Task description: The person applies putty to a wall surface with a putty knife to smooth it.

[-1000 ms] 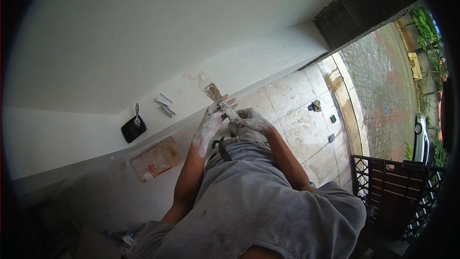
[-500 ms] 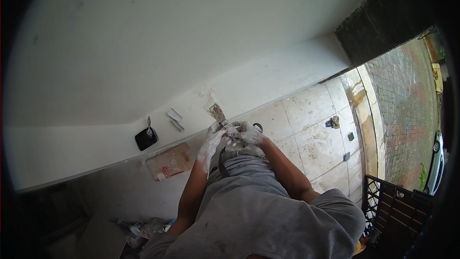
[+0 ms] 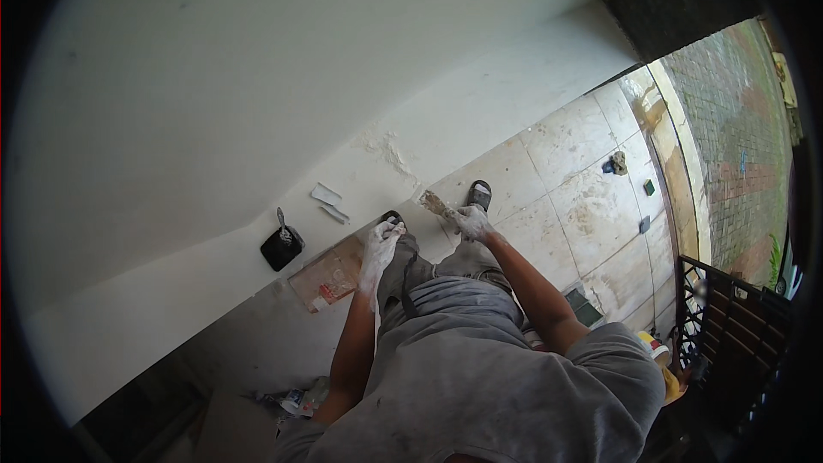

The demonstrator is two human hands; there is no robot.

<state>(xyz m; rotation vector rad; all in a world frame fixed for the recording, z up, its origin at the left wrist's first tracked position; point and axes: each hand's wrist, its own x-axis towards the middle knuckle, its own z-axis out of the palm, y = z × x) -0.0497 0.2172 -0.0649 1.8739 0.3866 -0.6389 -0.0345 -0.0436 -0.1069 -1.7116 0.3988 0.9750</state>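
Looking straight down: the right hand (image 3: 471, 223), dusted white, has its fingers curled shut around the handle of a putty knife (image 3: 437, 204), whose caked blade points up toward the foot of the white wall (image 3: 257, 77). The blade sits just below a rough, chipped patch (image 3: 390, 150) on that wall, near it but apart from it. The left hand (image 3: 381, 240) hangs just beside, also white with dust, fingers bunched together; it's too small here to tell whether they pinch anything. Both hands hover above the person's knees and a dark sandal (image 3: 479, 195) on the tiled floor (image 3: 583, 171). Off to the left, a black tub (image 3: 281, 249) with a tool standing in it rests at the wall's foot, and a smeared flat board (image 3: 330, 274) lies near it on the floor. Two small pale strips (image 3: 328, 201) lie above them, against the wall.
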